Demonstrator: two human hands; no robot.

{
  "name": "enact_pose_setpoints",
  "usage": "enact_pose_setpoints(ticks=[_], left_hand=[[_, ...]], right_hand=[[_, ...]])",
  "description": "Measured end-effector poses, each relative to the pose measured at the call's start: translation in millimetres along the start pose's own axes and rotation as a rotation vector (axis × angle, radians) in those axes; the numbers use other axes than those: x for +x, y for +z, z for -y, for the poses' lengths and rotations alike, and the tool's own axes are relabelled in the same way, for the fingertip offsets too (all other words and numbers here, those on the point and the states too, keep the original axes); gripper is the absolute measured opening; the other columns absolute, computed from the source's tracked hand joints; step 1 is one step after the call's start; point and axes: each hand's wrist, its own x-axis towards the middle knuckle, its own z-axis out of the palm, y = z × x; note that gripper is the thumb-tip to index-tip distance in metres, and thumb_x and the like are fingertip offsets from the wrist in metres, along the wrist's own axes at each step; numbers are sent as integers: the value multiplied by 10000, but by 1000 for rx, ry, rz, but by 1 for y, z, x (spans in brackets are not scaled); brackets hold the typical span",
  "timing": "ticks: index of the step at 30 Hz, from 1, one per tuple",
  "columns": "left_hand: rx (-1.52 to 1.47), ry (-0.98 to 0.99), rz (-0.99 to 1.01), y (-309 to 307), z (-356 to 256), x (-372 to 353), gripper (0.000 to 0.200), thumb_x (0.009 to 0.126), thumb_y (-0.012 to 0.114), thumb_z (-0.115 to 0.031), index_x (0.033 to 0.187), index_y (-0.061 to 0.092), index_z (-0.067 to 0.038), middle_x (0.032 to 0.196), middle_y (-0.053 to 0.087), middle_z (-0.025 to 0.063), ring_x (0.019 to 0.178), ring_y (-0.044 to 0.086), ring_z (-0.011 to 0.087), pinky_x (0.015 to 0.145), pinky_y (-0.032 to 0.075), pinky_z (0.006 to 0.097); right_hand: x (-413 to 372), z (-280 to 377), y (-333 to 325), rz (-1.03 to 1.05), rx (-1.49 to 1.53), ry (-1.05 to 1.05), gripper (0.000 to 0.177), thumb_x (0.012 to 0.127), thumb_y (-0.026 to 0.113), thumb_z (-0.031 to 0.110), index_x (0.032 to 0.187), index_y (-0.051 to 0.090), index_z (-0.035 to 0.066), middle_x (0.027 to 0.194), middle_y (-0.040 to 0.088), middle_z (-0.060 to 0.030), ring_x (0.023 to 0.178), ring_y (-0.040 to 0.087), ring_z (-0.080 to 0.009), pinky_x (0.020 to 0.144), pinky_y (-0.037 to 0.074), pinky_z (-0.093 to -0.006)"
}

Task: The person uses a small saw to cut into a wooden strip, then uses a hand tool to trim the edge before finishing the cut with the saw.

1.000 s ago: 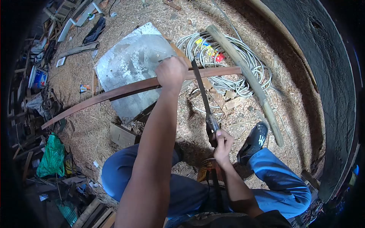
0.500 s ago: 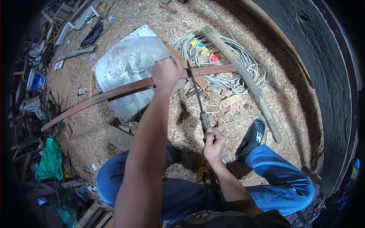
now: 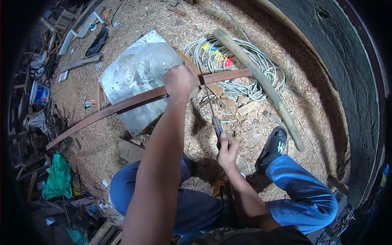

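My left hand (image 3: pixel 179 83) is closed over a long curved strip of reddish wood (image 3: pixel 118 107), pressing it down near the edge of a scuffed metal sheet (image 3: pixel 141 67). In my right hand (image 3: pixel 228 152) is a handsaw (image 3: pixel 216 126), gripped by its dark handle. Its narrow blade crosses the strip just right of my left hand, touching the wood. The strip's right end reaches a rough wooden pole (image 3: pixel 261 73); its left end sticks out past the sheet. Whatever supports the strip beneath my left hand is mostly hidden.
A coil of grey cable (image 3: pixel 200 53) lies partly under the pole. Wood offcuts (image 3: pixel 247 108) rest on the shavings-covered floor. To the right rises a dark curved wall (image 3: pixel 343 81). Scrap and a green plastic bag (image 3: pixel 57 177) crowd the left. My shoe (image 3: pixel 272 149) stands near the pole.
My right hand and the saw have shifted slightly forward and left. My left hand keeps its hold on the strip. The whole view has moved a little.
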Motion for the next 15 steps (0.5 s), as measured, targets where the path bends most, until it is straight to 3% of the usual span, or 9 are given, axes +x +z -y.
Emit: enact_pose_setpoints(ticks=[7,9,15], left_hand=[[-16,0,-14,-2,2,-1,428,951,520,-288,715,749,-14,741,714,222,712,724,376,701,581,452],[-20,-5,-15,1,1,-3,428,952,518,-285,712,748,-15,744,714,220,713,724,374,700,579,453],[-35,23,-99,8,3,-1,430,952,507,-274,703,744,-16,736,709,213,694,713,371,687,574,455]], right_hand=[[-18,-30,-13,37,24,-84,438,1042,504,224,670,479,-7,564,423,-19,546,399,-107,507,311,-338],[-26,-32,-18,59,73,76,430,1038,513,223,671,482,0,558,410,-13,548,390,-102,505,308,-339],[18,-18,-7,42,-13,-10,407,1017,543,206,675,498,-12,556,381,-50,539,376,-115,504,315,-346]])
